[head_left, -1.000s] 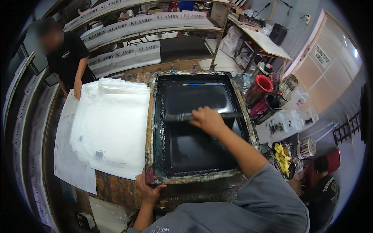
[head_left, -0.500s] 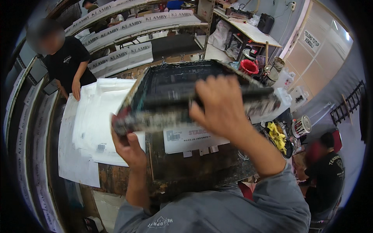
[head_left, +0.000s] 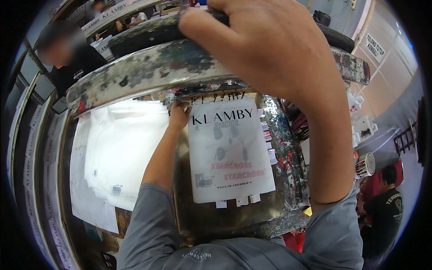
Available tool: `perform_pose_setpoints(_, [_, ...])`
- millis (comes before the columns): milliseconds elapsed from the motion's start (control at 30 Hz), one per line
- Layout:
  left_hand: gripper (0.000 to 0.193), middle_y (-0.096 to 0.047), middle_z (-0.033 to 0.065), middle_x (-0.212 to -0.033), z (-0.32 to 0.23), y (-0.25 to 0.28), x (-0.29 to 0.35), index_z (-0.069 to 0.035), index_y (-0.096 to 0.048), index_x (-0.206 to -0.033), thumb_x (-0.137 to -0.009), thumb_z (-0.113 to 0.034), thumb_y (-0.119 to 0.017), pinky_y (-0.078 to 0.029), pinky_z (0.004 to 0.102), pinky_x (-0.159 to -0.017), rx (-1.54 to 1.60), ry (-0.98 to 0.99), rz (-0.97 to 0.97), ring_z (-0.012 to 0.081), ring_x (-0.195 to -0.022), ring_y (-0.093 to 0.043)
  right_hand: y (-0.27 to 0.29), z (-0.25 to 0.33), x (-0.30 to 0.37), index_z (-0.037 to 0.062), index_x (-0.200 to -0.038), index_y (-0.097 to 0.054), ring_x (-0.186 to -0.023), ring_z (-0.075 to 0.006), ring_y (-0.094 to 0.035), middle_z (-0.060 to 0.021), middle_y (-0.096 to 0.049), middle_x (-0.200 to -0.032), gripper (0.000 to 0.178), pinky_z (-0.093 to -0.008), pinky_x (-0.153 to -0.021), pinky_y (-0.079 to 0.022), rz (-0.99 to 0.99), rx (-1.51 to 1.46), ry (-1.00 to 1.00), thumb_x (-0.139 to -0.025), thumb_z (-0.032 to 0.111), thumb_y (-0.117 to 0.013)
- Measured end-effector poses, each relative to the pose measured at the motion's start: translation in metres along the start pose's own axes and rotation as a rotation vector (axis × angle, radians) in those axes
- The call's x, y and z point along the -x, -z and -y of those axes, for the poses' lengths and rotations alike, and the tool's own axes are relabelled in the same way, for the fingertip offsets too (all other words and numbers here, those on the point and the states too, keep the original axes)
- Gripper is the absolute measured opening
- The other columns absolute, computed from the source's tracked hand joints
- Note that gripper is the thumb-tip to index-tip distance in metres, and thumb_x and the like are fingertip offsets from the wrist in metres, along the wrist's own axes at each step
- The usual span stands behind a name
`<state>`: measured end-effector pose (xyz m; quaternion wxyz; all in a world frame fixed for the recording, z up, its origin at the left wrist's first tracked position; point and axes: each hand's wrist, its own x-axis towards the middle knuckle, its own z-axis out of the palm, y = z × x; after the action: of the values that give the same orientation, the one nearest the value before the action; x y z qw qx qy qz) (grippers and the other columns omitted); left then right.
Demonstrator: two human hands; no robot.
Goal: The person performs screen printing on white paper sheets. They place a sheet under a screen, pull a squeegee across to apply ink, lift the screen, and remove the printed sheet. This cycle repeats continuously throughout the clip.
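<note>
A paint-stained screen-printing frame [head_left: 148, 67] is tilted up in front of me, its near rail raised high. A squeegee [head_left: 146, 36] with a dark bar rests along that rail. My right hand [head_left: 270, 45] reaches over the rail, thumb and fingers closed round the squeegee; its fingertips are hidden. Below, a white printed sheet [head_left: 231, 153] with black lettering lies on the dark, shiny printing board [head_left: 234, 220]. My left hand [head_left: 180, 114] reaches under the raised frame and pinches the sheet's far left corner.
A stack of white sheets [head_left: 121, 153] lies left of the board. Beyond it stands a person in black [head_left: 67, 72]. Racks of printed sheets [head_left: 29, 180] line the left side. A paint can [head_left: 365, 164] stands at right, near a seated person [head_left: 387, 207].
The frame has swung up with my right hand and the squeegee. My left hand has left the frame's corner and moved to the sheet, which now shows large black lettering.
</note>
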<state>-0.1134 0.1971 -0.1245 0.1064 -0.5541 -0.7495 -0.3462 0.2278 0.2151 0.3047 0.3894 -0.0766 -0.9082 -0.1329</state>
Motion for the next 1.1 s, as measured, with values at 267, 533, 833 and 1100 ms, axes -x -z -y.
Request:
perform_pose_setpoints(267, [0.014, -0.065, 0.0026, -0.082, -0.002, 0.149, 0.019, -0.003, -0.067, -0.097, -0.103, -0.015, -0.072, -0.046, 0.0247, -0.061, 0.790, 0.652, 0.145, 0.0098, -0.069, -0.058, 0.001, -0.003, -0.002, 0.0090, -0.091, -0.072, -0.073, -0.0398, -0.067, -0.0177, -0.067, -0.079, 0.025, -0.0523, -0.066, -0.050, -0.029, -0.030, 0.042, -0.096, 0.032, -0.063])
perform_pose_setpoints(533, [0.019, -0.057, 0.0004, -0.076, 0.072, 0.347, 0.300, -0.004, -0.063, -0.106, -0.106, -0.020, -0.074, -0.045, 0.0241, -0.057, 0.671, 0.884, -0.533, 0.0099, -0.065, -0.053, 0.003, 0.023, 0.020, -0.0033, -0.087, -0.072, -0.073, -0.0463, -0.067, -0.0266, -0.066, -0.074, 0.049, -0.0529, -0.072, -0.053, -0.004, -0.162, -0.230, -0.095, 0.044, -0.061])
perform_pose_setpoints(833, [0.047, -0.067, 0.0295, -0.128, 0.094, 0.445, 0.350, 0.004, -0.059, -0.142, -0.108, -0.028, -0.068, -0.054, 0.0485, -0.105, -1.120, 0.932, -0.749, 0.0397, -0.123, -0.065, 0.002, 0.034, 0.033, -0.0026, -0.087, -0.078, -0.078, -0.0407, -0.073, -0.0242, -0.073, -0.078, 0.055, -0.0493, -0.083, -0.057, -0.027, -0.131, -0.232, -0.095, 0.048, -0.058])
perform_pose_setpoints(1100, [0.074, -0.037, 0.0101, -0.176, -0.086, 0.244, 0.244, -0.013, -0.048, -0.164, -0.109, -0.062, -0.046, 0.001, 0.0693, -0.131, -0.381, -0.095, 0.657, 0.0370, -0.165, -0.025, 0.004, 0.033, 0.033, -0.0018, -0.092, -0.075, -0.082, -0.0434, -0.070, -0.0249, -0.072, -0.084, 0.049, -0.0515, -0.080, -0.053, -0.046, -0.159, -0.214, -0.097, 0.045, -0.063])
